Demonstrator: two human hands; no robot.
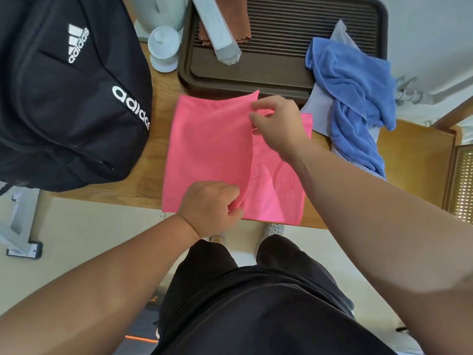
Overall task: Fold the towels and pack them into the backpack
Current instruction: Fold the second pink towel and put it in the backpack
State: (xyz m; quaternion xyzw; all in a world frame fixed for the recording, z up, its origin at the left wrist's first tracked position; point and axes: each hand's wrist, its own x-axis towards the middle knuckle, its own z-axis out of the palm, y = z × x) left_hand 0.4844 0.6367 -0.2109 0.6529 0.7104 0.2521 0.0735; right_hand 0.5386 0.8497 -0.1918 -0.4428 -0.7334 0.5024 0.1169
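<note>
A pink towel (210, 149) lies on the wooden table (163, 85) in front of me, its right half lifted and folded leftward over the rest. My left hand (215, 208) pinches the lifted layer's near corner at the table's front edge. My right hand (279, 124) pinches the same layer's far edge near the top corner. A crumpled blue towel (355, 98) lies to the right, partly on a pale lavender cloth (317, 108). The black backpack (64, 93) stands at the left of the table; its opening does not show.
A dark brown slatted tray (281, 47) sits behind the pink towel, holding a long wrapped packet (217, 29) and a brown cloth (204, 39). A white lidded cup (163, 47) stands between tray and backpack. A wooden chair (422, 160) is at the right.
</note>
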